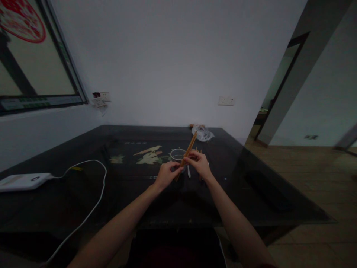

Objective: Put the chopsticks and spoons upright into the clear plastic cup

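A small bundle of wooden chopsticks (pixel 190 144) slants up and away above the table, held between both hands. My left hand (pixel 168 173) is closed around its lower part. My right hand (pixel 198 163) pinches it a little higher up, from the right. Just behind the hands stands a round clear container (pixel 177 153) with a pale rim, partly hidden by the chopsticks. A white spoon-like piece (pixel 189 171) lies below the right hand. More chopsticks (pixel 200 150) show behind and under the right hand, mostly covered by it.
The dark glossy table (pixel 125 208) bears a printed bird picture (pixel 150 154). A crumpled clear plastic bag (pixel 202 133) lies by the wall. At left is a white power bank (pixel 26 181) with a white cable (pixel 103 186). A dark flat object (pixel 267 191) lies at right.
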A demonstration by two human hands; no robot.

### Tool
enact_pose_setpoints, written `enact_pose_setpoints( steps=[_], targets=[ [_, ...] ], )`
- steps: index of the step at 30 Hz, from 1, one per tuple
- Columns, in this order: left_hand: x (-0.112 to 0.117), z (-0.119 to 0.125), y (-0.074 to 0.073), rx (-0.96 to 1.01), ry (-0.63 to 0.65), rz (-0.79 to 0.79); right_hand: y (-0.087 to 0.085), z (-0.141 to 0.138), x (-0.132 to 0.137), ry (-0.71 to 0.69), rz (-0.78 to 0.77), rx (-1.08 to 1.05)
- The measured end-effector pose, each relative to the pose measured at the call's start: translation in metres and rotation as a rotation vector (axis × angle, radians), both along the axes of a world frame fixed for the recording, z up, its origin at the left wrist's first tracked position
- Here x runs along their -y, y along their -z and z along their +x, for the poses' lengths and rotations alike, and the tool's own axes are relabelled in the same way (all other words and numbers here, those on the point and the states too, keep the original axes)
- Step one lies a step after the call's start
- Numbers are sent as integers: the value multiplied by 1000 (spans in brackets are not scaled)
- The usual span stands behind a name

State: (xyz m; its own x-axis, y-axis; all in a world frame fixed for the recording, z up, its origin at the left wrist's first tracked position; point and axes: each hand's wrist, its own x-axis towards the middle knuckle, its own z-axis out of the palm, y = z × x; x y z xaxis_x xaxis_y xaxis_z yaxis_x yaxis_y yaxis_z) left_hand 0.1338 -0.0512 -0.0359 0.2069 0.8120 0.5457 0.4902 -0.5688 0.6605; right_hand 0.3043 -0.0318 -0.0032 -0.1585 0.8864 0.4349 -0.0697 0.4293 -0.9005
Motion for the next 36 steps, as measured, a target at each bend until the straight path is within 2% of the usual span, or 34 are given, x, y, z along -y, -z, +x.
enact_pose_setpoints(
  steps=[3,9,16,20,23,27,31,34,36],
  targets=[
    [0,1,1,-12,-7,-25,-3,1,0,16,9,6],
    [1,3,0,-69,-11,-68,-8,9,-1,105,9,-116],
    [2,3,0,-108,17,-84,-9,11,-1,97,12,-109],
    [5,3,-6,-104,33,-48,-9,14,-1,104,25,-115],
    [7,1,-12,17,26,31,-14,18,-1,150,26,-181],
    [0,-6,-14,223,-83,167,-33,28,-3,238,40,-379],
    [-16,-13,-4,357,-147,164,-63,40,-12,329,131,-539],
    [-26,-13,7,414,-147,98,-81,44,-25,400,227,-518],
    [-32,-11,15,424,-141,40,-86,41,-36,434,269,-426]
  ],
)
